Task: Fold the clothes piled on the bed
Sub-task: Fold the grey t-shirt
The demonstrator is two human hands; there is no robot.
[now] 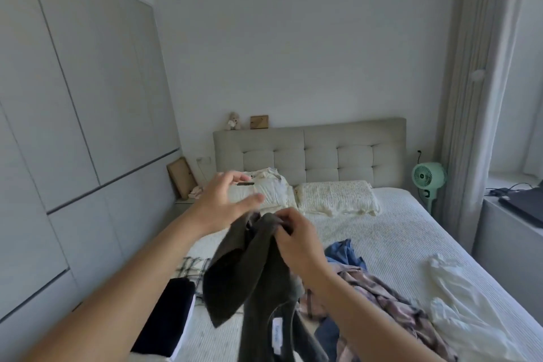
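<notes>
A dark olive garment (252, 270) with a white label inside hangs in the air over the bed (396, 232). My right hand (296, 239) pinches its top edge. My left hand (226, 200) hovers just left of that edge with fingers spread and thumb out, holding nothing. On the bed to the right lies a loose pile: a pink-grey plaid piece (382, 303), blue denim (345, 251) and a white garment (458, 300). At the lower left sits a folded stack with a black piece (167, 320) on top, beside a checked cloth (191, 266).
Two pillows (335, 197) and a padded headboard (323, 153) stand at the far end. Grey wardrobe doors (73, 126) line the left side. A green fan (429, 178), a curtain (482, 82) and a ledge with a laptop (523, 209) are at the right.
</notes>
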